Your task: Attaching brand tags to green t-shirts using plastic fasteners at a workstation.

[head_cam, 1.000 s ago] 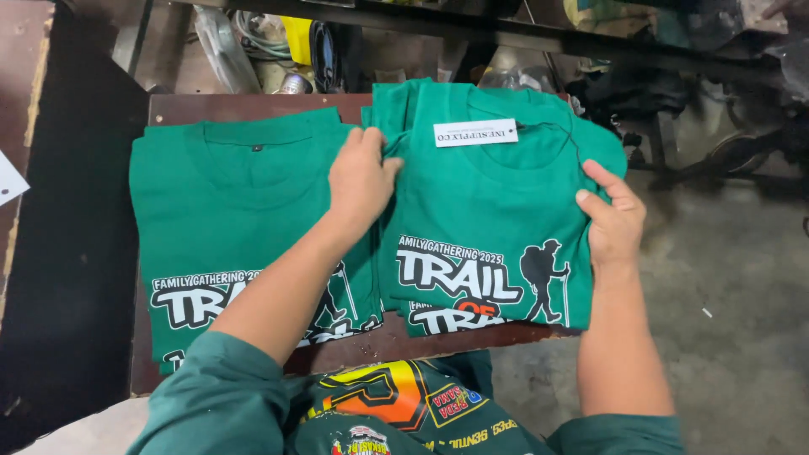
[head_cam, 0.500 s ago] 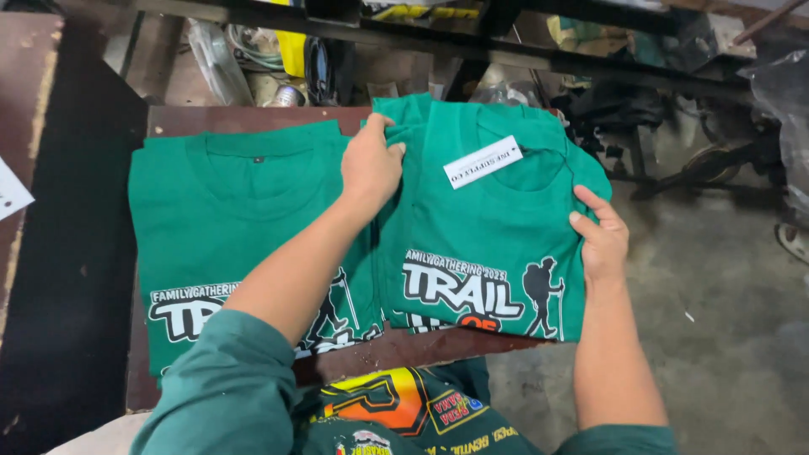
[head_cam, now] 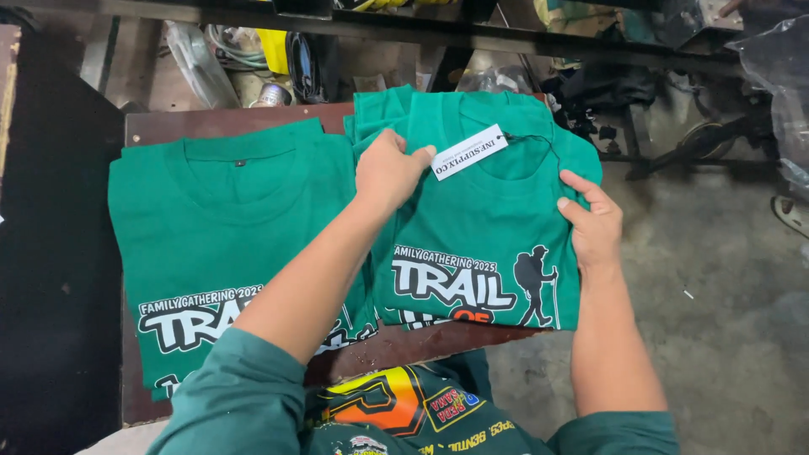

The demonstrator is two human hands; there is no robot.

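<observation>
The folded green shirt [head_cam: 489,244] lies on the right end of the dark wooden table [head_cam: 227,125], overlapping a second folded green shirt [head_cam: 227,244] to its left. The left hand [head_cam: 389,173] presses its upper left edge, fingers curled onto the cloth. The right hand [head_cam: 595,226] grips its right edge, fingers closed around the fold. A white paper tag [head_cam: 468,152] lies near the collar.

Tight on the table, open to the right

Left of the left hand [head_cam: 389,171] a second shirt [head_cam: 227,244] fills the table [head_cam: 219,124]; clutter [head_cam: 253,59] blocks beyond; bare floor [head_cam: 716,278] lies past the right hand [head_cam: 594,223].
</observation>
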